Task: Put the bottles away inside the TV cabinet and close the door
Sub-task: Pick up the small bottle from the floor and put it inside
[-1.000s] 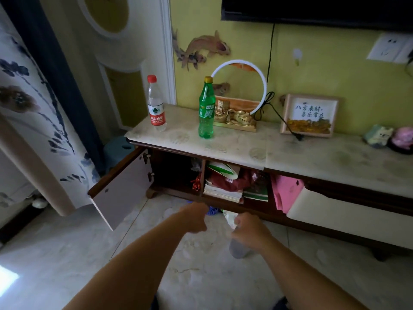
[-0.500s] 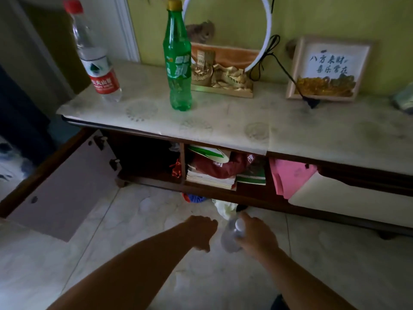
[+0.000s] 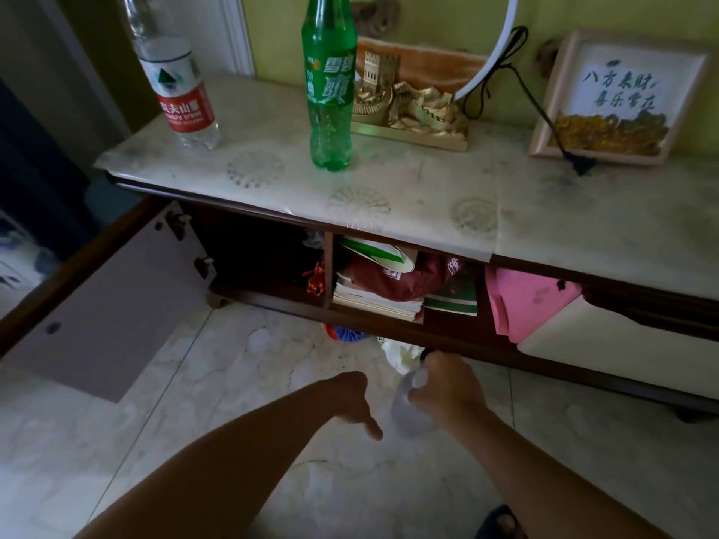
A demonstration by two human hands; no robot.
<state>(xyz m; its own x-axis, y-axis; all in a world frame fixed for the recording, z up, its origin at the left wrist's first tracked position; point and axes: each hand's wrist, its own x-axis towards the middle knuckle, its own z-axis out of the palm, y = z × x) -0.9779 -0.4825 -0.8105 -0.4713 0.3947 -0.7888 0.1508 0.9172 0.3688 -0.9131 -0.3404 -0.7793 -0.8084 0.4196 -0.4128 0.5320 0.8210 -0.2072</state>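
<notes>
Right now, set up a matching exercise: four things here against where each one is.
Things
1. green bottle
2. red-label water bottle
3. small clear bottle
4. cabinet door

Places or states
A. swung open at the left
B. standing near the cabinet top's left end
C. held in the right hand
D. standing beside the gold ornament

Pairs: 1-D, 2-B, 3-C, 4-A

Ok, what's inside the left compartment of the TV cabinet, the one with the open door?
Mostly dark. The left compartment shows only a red tasselled ornament and something pale against its right divider. No bottle shows inside; the deep back stays hidden in shadow under the cabinet top.
</notes>
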